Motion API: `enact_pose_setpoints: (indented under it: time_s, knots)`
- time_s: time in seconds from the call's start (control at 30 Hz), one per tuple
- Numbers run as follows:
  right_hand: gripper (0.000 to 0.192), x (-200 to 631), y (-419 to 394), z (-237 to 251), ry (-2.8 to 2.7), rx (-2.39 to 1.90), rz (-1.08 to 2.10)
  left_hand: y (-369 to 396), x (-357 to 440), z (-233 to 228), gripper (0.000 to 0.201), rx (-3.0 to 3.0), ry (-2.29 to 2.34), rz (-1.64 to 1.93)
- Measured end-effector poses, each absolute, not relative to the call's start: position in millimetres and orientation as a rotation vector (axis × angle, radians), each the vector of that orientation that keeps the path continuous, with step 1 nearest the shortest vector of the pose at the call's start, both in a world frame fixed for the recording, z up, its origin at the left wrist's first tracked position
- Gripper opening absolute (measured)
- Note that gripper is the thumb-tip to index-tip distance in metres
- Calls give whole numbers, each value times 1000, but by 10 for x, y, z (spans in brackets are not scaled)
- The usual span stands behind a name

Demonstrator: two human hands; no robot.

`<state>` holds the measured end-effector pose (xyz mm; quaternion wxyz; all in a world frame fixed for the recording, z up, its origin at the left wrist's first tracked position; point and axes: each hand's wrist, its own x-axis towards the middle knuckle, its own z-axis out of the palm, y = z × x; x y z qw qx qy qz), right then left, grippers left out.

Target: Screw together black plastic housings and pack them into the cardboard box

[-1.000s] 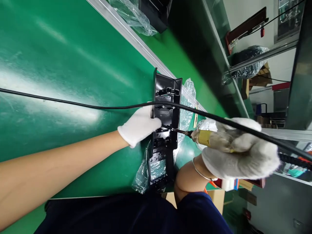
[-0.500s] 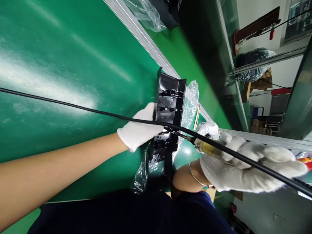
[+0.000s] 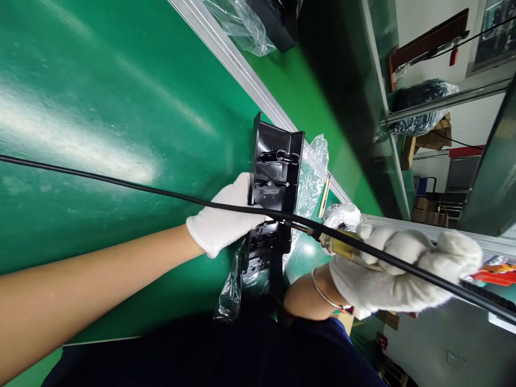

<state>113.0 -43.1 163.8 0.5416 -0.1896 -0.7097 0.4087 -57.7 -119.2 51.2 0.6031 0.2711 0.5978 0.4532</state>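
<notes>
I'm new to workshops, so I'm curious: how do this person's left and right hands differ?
The left hand grips a black housing; the right hand holds a yellow-handled driver. A bracelet circles the right wrist; the left wrist shows none. Both wear white gloves.

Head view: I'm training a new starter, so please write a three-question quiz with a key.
1. What is the left hand holding? A) a hammer B) the black casing C) a clipboard
2. True or false: the right hand, which holds the driver, is bare.
3. Fill in: in this view, the cable crosses in ____ of both hands.

Key: 1 B; 2 false, it is gloved; 3 front.
</notes>
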Motion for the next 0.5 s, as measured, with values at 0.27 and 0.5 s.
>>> enact_pose_setpoints:
  time_s: [0.27,0.5]
  knots:
    - [20,1231,-506,1631,-1723,-596,924,-1195,-572,506,43,622,1409,1058]
    - [23,1245,-521,1629,-1716,-648,979,-1188,-593,523,44,640,1420,1022]
